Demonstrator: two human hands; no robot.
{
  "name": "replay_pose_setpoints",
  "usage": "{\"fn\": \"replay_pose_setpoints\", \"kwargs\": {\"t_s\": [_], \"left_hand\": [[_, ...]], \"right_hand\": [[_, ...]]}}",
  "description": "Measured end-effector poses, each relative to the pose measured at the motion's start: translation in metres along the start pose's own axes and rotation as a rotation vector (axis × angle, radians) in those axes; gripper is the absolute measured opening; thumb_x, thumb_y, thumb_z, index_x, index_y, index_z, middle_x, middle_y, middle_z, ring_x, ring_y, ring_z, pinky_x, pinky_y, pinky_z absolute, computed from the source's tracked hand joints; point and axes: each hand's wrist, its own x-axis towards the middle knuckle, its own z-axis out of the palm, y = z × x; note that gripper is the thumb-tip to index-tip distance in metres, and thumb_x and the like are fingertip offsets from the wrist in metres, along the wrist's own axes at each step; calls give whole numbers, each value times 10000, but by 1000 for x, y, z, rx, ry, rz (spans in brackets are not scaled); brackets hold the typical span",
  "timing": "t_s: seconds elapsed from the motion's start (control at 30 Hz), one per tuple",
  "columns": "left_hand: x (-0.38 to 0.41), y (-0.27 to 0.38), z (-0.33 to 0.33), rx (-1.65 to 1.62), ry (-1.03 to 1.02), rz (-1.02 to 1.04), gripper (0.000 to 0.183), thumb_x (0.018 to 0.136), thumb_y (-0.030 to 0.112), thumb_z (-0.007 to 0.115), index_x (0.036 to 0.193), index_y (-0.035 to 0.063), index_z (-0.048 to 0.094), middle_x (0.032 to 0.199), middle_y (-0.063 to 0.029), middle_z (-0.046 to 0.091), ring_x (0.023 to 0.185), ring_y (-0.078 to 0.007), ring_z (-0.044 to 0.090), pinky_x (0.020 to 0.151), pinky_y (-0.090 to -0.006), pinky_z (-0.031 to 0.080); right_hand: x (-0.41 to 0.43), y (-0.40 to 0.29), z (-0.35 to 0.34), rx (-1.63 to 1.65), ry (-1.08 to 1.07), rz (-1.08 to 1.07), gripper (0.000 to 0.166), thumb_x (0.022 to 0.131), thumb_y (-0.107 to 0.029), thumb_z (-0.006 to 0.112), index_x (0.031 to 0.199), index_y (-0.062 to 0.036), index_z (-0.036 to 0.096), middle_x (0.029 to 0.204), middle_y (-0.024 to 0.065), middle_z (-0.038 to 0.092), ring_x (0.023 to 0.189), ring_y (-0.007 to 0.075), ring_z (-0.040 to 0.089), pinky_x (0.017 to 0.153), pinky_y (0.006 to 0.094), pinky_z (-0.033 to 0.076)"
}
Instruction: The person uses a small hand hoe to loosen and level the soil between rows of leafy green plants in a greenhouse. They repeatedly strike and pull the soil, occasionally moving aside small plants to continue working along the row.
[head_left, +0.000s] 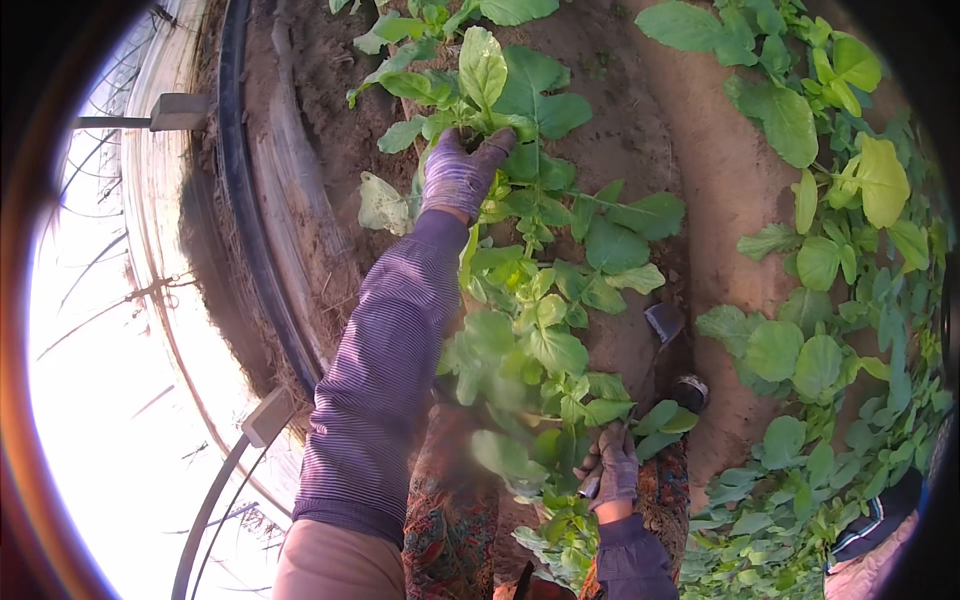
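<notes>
My left hand (463, 169), in a purple knit glove, reaches forward into a leafy green plant (481, 75); thumb and fingers close around its base below an upright leaf. My right hand (616, 465), gloved alike, is near my legs at the bottom and grips a short metal-ended handle (590, 484) of a tool. Leafy stems lie against and just above this hand. A dark metal blade (664, 322) shows beyond it, over the soil; whether it belongs to the handle is hidden by leaves. Between my hands, more leafy plants (555, 337) spread across the row.
A black hose (244, 187) runs along the left beside plastic sheeting (161, 195) and wooden blocks (180, 112). A bare soil furrow (720, 172) separates my row from dense leafy plants (817, 367) on the right. Part of another person (874, 525) shows at the lower right.
</notes>
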Motion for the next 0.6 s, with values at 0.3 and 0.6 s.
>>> {"fn": "replay_pose_setpoints", "kwargs": {"t_s": [0.3,0.6], "left_hand": [[-45,-2,-44,-716,9,-141,165,765,119,559,884,16,509,609,-75,537,419,-144,479,370,-262,440],[-153,-67,-91,-647,132,-410,90,784,62,510,873,75,499,754,-72,554,522,-133,510,374,-245,422]], "right_hand": [[0,-1,-5,16,-2,9,235,792,-278,579,984,-194,473,626,-37,477,443,90,470,381,308,444],[-6,-1,-4,-67,-50,-45,341,804,-241,561,1116,-203,430,621,-33,493,438,90,474,384,304,450]]}}
